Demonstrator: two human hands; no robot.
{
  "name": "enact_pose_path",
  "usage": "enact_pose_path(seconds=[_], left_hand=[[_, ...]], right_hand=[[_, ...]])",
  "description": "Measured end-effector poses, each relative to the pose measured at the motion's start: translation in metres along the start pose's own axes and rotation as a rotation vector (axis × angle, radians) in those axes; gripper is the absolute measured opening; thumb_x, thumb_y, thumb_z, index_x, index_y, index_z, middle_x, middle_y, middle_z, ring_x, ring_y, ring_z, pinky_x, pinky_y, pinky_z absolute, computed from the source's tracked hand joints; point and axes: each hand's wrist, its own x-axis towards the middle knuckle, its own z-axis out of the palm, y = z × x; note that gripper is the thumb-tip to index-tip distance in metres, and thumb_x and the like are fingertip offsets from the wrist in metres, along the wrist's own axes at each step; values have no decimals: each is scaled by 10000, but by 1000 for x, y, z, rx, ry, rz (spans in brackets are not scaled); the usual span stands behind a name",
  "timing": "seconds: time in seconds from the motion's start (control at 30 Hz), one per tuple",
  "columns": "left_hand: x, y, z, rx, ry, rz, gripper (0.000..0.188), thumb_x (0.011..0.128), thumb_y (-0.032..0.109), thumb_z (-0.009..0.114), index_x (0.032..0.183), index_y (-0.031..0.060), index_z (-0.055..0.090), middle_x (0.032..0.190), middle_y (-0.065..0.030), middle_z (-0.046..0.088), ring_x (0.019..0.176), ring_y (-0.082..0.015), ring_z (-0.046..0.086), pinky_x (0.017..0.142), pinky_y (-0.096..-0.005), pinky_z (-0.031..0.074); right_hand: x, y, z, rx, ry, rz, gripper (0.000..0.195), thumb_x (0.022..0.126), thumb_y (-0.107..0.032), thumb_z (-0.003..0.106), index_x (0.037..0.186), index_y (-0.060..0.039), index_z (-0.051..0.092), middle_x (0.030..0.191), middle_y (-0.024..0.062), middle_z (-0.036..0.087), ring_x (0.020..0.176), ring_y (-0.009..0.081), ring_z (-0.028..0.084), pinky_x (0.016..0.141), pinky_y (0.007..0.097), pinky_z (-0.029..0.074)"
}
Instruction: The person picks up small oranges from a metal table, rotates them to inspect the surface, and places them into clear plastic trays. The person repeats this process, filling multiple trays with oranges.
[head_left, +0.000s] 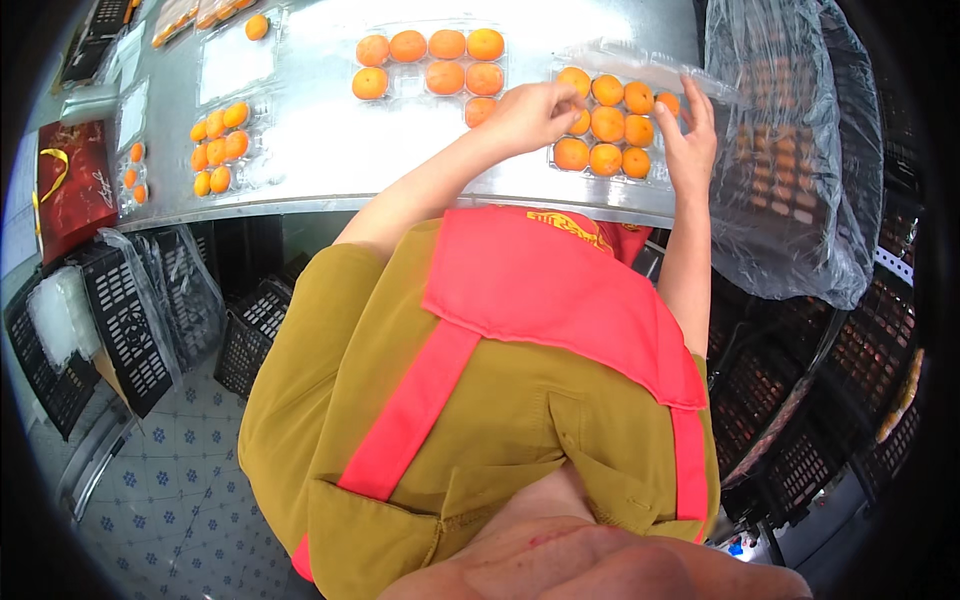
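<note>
A clear plastic tray (555, 166) of orange fruits lies on the metal table, its clear lid standing raised along the far side. My left hand (534, 116) is at the tray's left edge, its fingers curled by the fruits there; whether they grip one is unclear. On the right, my right hand (688, 135) has thumb and fingers apart around an orange fruit (667, 104) at the tray's right end; its hold on the fruit cannot be told. Left of my left hand sits another clear tray (405, 84) with orange fruits and some unfilled cups.
More clear trays of orange fruits (216, 152) are at the left of the metal table (315, 196). A red bag (75, 184) stands at its left end. Plastic film (787, 247) covers fruits in a crate on the right. Black crates (131, 330) stand below on both sides.
</note>
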Motion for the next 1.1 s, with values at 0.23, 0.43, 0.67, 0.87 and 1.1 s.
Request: enact_pose_path(seconds=[0.23,0.43,0.67,0.87,1.1], left_hand=[[-49,4,2,186,-18,-18,173,800,211,698,833,63,615,817,-66,609,704,-244,616,620,-354,489],[-46,11,12,417,-32,54,275,763,234,734,962,93,607,917,-74,559,808,-269,602,645,-384,489],[-43,5,19,534,-99,192,454,728,199,745,1121,76,554,989,-81,528,912,-275,571,719,-403,482],[-39,3,22,561,-110,244,496,717,198,750,1146,56,544,985,-80,526,889,-271,567,719,-405,477],[-35,7,30,617,-124,199,448,697,206,751,1070,76,538,975,-83,519,887,-266,561,717,-414,465]], right_hand=[[28,13,9,-36,-49,-146,599,816,-302,670,1324,-37,494,1350,194,482,1260,305,462,1036,364,364],[58,39,14,73,-245,-13,665,812,-252,646,1409,-96,397,1464,178,346,1349,307,340,1018,418,380],[55,38,17,105,-209,28,629,815,-263,648,1382,-93,438,1437,161,392,1323,297,382,1007,409,396],[52,21,6,90,-194,97,603,816,-245,647,1363,-72,459,1365,154,481,1243,287,470,975,402,426],[38,9,4,108,-139,117,571,819,-220,648,1336,-44,479,1331,143,514,1213,276,494,962,386,433]])
